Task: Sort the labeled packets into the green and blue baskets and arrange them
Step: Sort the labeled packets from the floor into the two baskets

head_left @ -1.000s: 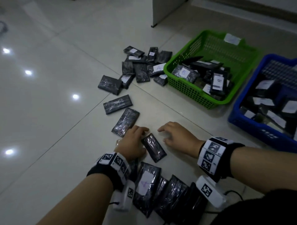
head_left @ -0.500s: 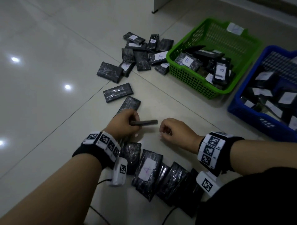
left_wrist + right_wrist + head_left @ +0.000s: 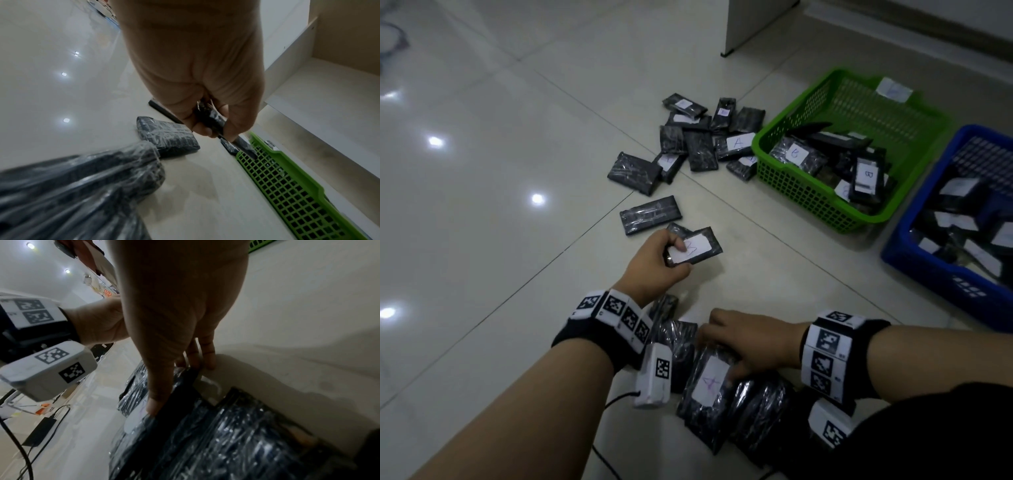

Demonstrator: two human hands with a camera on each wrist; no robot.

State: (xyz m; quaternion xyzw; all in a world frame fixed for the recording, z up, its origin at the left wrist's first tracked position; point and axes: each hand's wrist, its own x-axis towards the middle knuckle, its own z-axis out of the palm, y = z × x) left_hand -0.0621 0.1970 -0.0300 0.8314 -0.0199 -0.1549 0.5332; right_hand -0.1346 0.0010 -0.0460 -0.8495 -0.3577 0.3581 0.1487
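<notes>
My left hand [image 3: 674,251] pinches a black wrapped packet [image 3: 695,246] just above the floor, its white label marked B facing up. In the left wrist view the thumb and fingers [image 3: 205,129] clamp that packet [image 3: 209,120] by its end. My right hand [image 3: 722,349] lies over the near row of packets, beside one labelled A [image 3: 709,383]. Its thumb [image 3: 156,405] and fingers [image 3: 205,358] straddle the edge of a dark packet [image 3: 180,391]. The green basket [image 3: 801,192] holds packets marked B. The blue basket [image 3: 941,274] at the right holds several more.
A loose pile of packets [image 3: 702,137] lies left of the green basket, with two single packets [image 3: 650,215] [image 3: 633,173] nearer my left hand. A white cabinet foot [image 3: 743,27] stands behind. A cable and adapter [image 3: 39,433] run along the floor near me.
My left hand has picked a packet off the floor and turned it label up. My right hand has drawn back from the floor to the near row of packets.
</notes>
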